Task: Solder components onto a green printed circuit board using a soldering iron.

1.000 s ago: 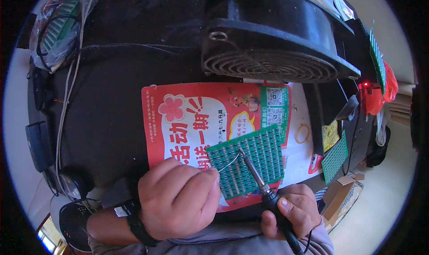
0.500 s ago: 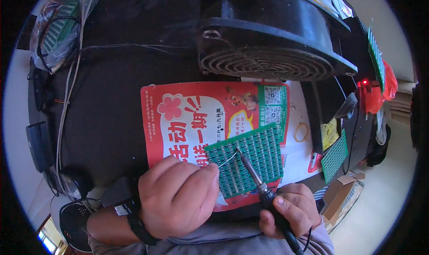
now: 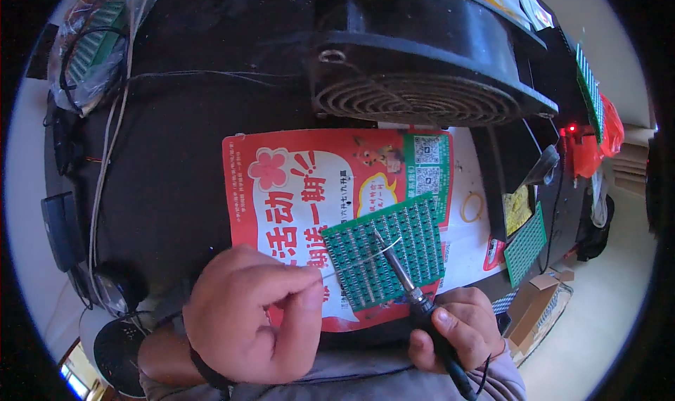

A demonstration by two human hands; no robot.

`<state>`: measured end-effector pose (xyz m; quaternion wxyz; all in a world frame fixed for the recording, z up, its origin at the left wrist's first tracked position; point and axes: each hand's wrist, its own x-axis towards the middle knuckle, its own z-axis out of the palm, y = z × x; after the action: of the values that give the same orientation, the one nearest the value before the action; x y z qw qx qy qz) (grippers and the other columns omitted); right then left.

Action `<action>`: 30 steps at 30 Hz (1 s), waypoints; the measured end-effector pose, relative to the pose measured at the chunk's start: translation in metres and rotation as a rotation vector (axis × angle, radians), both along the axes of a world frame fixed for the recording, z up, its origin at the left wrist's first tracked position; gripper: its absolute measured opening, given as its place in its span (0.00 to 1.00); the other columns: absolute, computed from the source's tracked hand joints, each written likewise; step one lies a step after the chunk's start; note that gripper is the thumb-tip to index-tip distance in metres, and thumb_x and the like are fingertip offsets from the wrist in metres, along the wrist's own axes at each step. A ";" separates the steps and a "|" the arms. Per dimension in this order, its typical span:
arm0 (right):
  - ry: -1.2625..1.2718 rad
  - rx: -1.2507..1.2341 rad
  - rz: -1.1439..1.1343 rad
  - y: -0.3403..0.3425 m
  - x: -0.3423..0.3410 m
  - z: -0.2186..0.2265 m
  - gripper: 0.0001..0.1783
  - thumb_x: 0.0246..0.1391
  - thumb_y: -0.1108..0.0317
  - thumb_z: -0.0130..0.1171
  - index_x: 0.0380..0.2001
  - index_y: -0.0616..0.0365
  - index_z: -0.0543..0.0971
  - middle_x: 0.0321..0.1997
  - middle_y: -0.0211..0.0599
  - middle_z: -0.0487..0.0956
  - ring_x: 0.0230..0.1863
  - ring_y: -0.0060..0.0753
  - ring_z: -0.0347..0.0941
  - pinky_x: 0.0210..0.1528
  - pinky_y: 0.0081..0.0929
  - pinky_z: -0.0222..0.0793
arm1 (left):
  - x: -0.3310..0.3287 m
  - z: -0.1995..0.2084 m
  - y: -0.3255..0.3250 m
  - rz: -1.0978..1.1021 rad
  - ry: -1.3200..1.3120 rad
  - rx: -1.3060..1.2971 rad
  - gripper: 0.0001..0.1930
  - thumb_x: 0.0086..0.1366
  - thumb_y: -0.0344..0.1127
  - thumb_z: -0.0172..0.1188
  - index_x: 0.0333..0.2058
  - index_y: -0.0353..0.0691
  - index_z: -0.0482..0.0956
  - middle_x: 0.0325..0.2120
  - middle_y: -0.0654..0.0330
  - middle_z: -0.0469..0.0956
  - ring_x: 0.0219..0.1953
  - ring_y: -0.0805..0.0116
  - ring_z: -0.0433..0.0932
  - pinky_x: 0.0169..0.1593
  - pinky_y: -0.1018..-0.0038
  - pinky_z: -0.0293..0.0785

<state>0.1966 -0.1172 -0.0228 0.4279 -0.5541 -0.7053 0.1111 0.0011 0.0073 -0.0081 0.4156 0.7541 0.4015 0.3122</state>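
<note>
My right hand (image 3: 460,331) grips the black handle of a soldering iron (image 3: 420,304). Its metal tip rests at the upper middle of a green circuit board (image 3: 415,260) covered with rows of small parts. Left of the board, my left hand (image 3: 256,316) pinches a thin strand of solder wire (image 3: 365,259) between thumb and forefinger. The wire's free end reaches over the board and crosses near the iron's shaft. Beneath the board lies a red and white printed sheet (image 3: 246,211), partly hidden by my left hand.
A black round fan (image 3: 429,70) with a ring grille stands behind the sheet. To the right are another green board (image 3: 526,250), a yellow sponge (image 3: 519,209) and a cardboard box (image 3: 534,306). Cables (image 3: 112,141) run down the left side, near a bagged board (image 3: 98,46).
My left hand has drawn back to the left and lower, still pinching the solder wire, with more of the strand showing. The iron and board have barely moved.
</note>
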 end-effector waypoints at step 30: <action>0.034 -0.021 0.002 -0.013 0.001 -0.009 0.18 0.36 0.71 0.68 0.32 0.66 0.74 0.21 0.35 0.73 0.20 0.31 0.70 0.21 0.23 0.68 | 0.004 -0.013 0.002 -0.155 0.105 0.255 0.11 0.39 0.20 0.64 0.25 0.38 0.77 0.15 0.60 0.71 0.14 0.66 0.69 0.19 0.74 0.64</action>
<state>0.1979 -0.1299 -0.0319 0.4336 -0.5559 -0.6975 0.1285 0.0047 0.0092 -0.0208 0.3179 0.8447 0.3202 0.2878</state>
